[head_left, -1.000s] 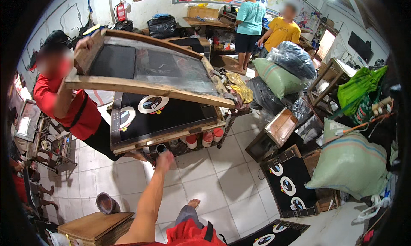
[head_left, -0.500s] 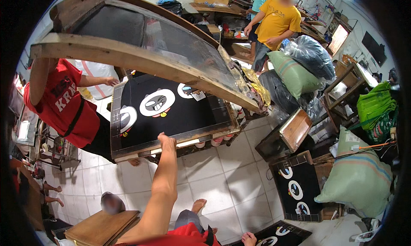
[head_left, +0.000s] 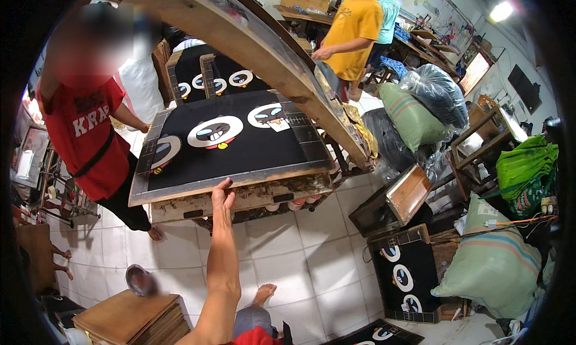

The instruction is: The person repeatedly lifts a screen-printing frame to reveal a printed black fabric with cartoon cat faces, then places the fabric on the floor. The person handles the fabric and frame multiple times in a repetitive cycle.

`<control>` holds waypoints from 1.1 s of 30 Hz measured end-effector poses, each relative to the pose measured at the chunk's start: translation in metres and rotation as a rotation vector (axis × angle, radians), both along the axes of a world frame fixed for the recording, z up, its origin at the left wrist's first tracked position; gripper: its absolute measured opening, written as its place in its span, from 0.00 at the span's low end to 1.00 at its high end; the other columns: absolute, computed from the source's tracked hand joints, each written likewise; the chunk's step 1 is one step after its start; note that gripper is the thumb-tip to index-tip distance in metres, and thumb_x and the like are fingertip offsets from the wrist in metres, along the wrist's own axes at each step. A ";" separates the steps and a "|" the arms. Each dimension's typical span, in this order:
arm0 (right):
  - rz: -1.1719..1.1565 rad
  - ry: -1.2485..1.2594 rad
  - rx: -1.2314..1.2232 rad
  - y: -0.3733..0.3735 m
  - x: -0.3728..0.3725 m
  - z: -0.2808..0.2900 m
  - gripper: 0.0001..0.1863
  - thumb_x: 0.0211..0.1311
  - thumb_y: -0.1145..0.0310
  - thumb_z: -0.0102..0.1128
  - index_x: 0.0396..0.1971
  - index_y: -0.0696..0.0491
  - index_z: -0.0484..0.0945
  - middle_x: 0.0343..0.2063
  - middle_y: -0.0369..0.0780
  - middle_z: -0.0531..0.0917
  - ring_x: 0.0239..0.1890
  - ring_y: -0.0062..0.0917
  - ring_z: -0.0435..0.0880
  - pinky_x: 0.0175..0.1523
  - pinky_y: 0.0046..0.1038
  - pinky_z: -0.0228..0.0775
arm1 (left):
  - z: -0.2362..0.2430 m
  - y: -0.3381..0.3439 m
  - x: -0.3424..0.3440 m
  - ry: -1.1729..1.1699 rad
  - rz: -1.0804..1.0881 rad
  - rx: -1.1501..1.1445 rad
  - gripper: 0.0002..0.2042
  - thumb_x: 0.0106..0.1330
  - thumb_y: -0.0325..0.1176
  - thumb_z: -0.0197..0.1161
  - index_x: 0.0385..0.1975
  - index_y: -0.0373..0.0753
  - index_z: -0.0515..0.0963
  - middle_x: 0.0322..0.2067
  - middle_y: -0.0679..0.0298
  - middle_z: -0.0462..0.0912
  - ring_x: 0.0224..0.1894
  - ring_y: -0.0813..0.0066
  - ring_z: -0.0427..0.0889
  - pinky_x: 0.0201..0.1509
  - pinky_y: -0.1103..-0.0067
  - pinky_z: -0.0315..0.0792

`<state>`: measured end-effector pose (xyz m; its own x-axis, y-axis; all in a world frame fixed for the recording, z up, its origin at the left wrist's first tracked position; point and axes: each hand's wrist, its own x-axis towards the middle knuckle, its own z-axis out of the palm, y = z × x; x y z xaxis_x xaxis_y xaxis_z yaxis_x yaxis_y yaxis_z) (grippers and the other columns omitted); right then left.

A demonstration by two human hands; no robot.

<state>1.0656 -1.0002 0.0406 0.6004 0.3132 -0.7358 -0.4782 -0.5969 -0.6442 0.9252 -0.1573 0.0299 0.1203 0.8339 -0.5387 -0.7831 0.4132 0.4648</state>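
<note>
Printing board (head_left: 273, 173) with black cartoon-print fabric (head_left: 240, 158) on top. Co-worker's hand (head_left: 146, 128) at board's left edge. Left hand (head_left: 222, 195) clamped on board's near rim, about mid-length; board extends beyond it and to both sides. Wooden screen frame (head_left: 258, 66) slants up over board's far right. Stuffed green sack (head_left: 411, 114) right of board.

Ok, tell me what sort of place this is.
Probably a small screen-printing workshop: a large wood-framed screen is raised at a slant, a black panel printed with cartoon faces is close by it, and a similar panel lies off to the right.
</note>
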 end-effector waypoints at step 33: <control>-0.594 -0.427 0.421 0.019 0.128 0.299 0.16 0.60 0.65 0.57 0.42 0.61 0.76 0.38 0.46 0.81 0.39 0.33 0.81 0.44 0.39 0.75 | 0.104 -0.628 -0.240 -0.437 -0.778 0.047 0.28 0.37 0.12 0.63 0.45 0.34 0.75 0.42 0.57 0.80 0.47 0.57 0.78 0.56 0.59 0.69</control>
